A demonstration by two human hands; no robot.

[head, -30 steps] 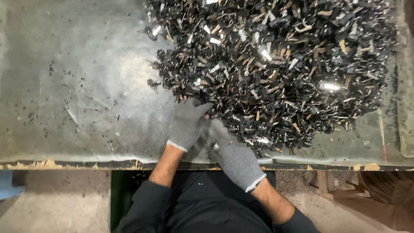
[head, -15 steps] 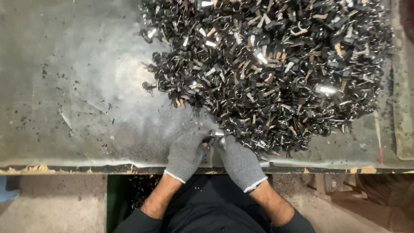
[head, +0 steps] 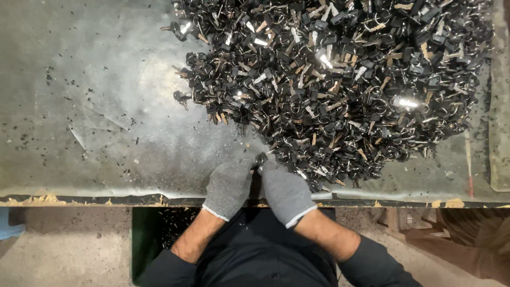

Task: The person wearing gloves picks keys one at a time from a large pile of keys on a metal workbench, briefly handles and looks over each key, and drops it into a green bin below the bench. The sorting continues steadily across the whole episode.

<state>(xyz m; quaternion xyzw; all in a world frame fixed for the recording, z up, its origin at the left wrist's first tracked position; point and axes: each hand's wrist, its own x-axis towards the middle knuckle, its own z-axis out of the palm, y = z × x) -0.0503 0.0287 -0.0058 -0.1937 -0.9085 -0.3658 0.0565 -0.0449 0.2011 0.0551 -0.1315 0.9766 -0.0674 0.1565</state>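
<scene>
Both hands in grey knit gloves, pressed together at the near edge of the bench. Left hand [head: 229, 187] is curled, fingers closed toward the right hand; it looks to be pinching the same part, but the contact is hidden behind the knuckles, so I cannot tell for sure. Right hand [head: 285, 190] is closed, fingertips pinching a small black-headed key on a metal ring [head: 261, 159] that sits just past the fingertips of both hands, right between them.

Surroundings:
- Big heap of black-headed metal keys with rings and tan tags [head: 340, 79] starts just beyond and to the right of the right hand; its near fringe almost touches the right fingertips. The held key is at the heap's edge, barely apart from it.
- One stray black key [head: 180, 98] lies well beyond the left hand, just off the heap's left edge.
- Scuffed grey sheet-metal bench top [head: 79, 106] runs out to the left of the left hand, with black chips and dust scattered on it.
- Chipped wooden front edge of the bench [head: 64, 201] runs under both wrists.
- Green bin [head: 143, 234] below the bench, left of the left forearm, with dark bits inside.
- Dark long sleeves cover both forearms from partway up.

Nothing sits between the hands and the heap.
</scene>
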